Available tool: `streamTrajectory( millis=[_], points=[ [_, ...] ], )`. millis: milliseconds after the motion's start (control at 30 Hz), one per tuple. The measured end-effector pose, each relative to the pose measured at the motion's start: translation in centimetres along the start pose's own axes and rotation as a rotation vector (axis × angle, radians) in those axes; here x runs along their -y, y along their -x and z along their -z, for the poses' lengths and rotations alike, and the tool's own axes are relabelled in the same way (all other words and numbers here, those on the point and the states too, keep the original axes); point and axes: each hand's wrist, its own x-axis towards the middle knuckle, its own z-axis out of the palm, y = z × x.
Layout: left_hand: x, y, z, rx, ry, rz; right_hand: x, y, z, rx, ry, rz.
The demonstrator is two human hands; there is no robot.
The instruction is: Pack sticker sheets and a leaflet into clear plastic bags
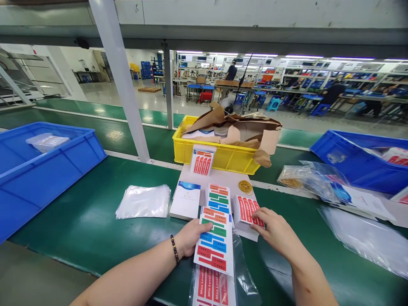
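My left hand [190,236] is closed on the left edge of a multicoloured sticker sheet [214,242] with orange, green, blue and red labels. Under that sheet lies a clear bag [242,276] with a red sticker sheet [212,289] on it. My right hand [274,229] pinches the top sheet of a stack of red "Max Level" stickers [247,210]. Another multicoloured stack [218,197] sits just behind, beside a white booklet stack [185,199].
A pile of clear bags [143,202] lies left. A yellow bin [219,155] with brown paper stands behind, red stickers [201,162] leaning on it. Rubber bands [245,186] lie nearby. Blue bins [41,165] [360,159] flank both sides; plastic bags [366,238] at right.
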Motion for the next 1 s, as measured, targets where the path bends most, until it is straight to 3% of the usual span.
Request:
streamTrajectory(
  millis=[133,200,300,400,467,533,633,733,900,1000],
  points=[
    [0.1,-0.1,0.2,-0.020,0.017,0.004,-0.7,0.0,0.3,-0.004,-0.039,0.022],
    [0.1,-0.1,0.2,-0.041,0.022,0.005,-0.7,0.1,0.2,-0.086,-0.019,0.032],
    [0.0,-0.2,0.0,-0.062,0.044,0.018,1.2,0.7,0.0,-0.399,0.010,0.056],
    [-0.4,-0.3,-0.4,0.021,0.132,0.006,5.1,1.6,-0.5,-0.678,-0.049,0.246],
    [-0.7,-0.2,-0.7,0.116,0.202,-0.020,7.9,2.1,-1.0,-0.597,-0.068,0.476],
    [-0.8,-0.1,-0.7,0.151,0.220,-0.041,9.9,2.1,-1.2,-0.479,-0.073,0.610],
    [-0.7,0.0,-0.5,0.101,0.125,-0.090,11.0,1.6,-0.9,-0.278,-0.138,0.660],
    [-0.4,0.1,-0.4,0.083,0.035,-0.139,10.5,1.1,-0.2,-0.121,-0.221,0.623],
    [-0.4,0.2,-0.5,0.069,0.019,-0.119,10.0,1.2,-0.2,-0.198,-0.186,0.658],
    [-0.3,0.1,-0.3,0.058,0.018,-0.114,10.3,1.2,-0.6,-0.170,-0.162,0.669]
  ],
)
